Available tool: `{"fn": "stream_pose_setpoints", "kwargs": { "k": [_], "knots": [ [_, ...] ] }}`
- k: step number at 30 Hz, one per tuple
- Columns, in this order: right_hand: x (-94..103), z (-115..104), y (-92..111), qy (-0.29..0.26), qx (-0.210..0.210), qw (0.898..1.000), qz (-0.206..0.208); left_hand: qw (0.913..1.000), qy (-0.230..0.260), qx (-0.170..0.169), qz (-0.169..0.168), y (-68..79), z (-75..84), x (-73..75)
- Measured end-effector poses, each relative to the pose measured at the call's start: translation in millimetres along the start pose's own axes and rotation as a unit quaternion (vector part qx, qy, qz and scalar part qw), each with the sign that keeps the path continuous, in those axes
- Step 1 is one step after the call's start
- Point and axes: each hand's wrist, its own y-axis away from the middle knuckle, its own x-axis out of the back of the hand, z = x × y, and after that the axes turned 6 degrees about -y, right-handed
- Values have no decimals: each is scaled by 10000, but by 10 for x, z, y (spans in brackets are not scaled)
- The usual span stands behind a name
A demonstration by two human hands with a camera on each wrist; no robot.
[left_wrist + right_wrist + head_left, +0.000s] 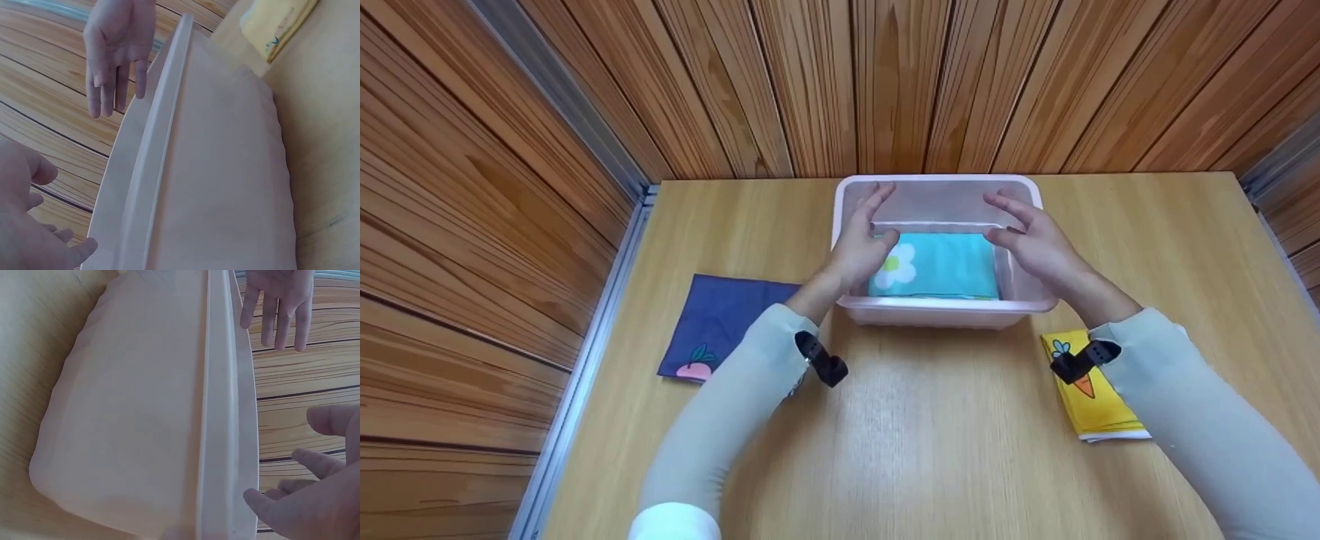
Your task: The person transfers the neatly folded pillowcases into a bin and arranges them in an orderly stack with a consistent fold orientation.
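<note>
A folded turquoise cloth [952, 266] with a white flower print lies flat in the pale pink plastic bin [945, 304]. Above the bin's left side my left hand [864, 244] hovers, fingers loosely extended and holding nothing. My right hand [1031, 241] is held likewise over the right side, its palm turned toward the other hand. Both wrist views show a gap between the hands, with the left hand [34, 219] and right hand [315, 489] above the bin's rim. The cloth is hidden behind the bin's wall in those views.
On the table left of the bin lies a folded navy cloth [727, 315] with a pink radish print, partly under the left sleeve. A folded yellow cloth [1099, 409] with a carrot print lies at the right, partly covered by the right arm. Wood-patterned panels [892, 90] stand behind the table.
</note>
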Motion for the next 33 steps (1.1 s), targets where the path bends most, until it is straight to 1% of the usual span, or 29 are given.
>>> {"fn": "stream_pose_setpoints", "kwargs": {
  "k": [3, 6, 10, 14, 18, 22, 23, 25, 27, 29, 31, 33],
  "knots": [
    [2, -20, 29, 134, 203, 9996, -146, 9988, -456, -154, -14, 24, 21, -6],
    [-3, -33, 62, 260, 422, 9985, -227, 9950, -947, -327, -52, 53, 41, -15],
    [17, -36, 105, 416, 650, 9966, -279, 9840, -1669, -623, -64, 105, 89, -38],
    [43, -22, 171, 917, 887, 9914, -297, 9653, -2472, -838, -13, 160, 130, -81],
    [55, -13, 256, 1617, 1088, 9804, -283, 9478, -3040, -966, -26, 220, 152, -120],
    [67, -5, 331, 2154, 1223, 9683, -333, 9356, -3415, -874, -204, 290, 179, -154],
    [69, -2, 345, 2267, 1264, 9651, -357, 9308, -3541, -870, -237, 305, 183, -164],
    [74, 4, 375, 2478, 1305, 9592, -397, 9185, -3849, -865, -287, 335, 187, -186],
    [80, 14, 405, 2689, 1348, 9526, -447, 9023, -4203, -913, -304, 365, 186, -207],
    [86, 23, 435, 2834, 1380, 9476, -518, 8882, -4479, -983, -304, 394, 181, -228],
    [92, 34, 465, 2939, 1395, 9438, -584, 8784, -4658, -1025, -317, 423, 175, -249],
    [95, 46, 491, 3032, 1429, 9402, -608, 8738, -4740, -1026, -368, 448, 172, -268]
  ]
}}
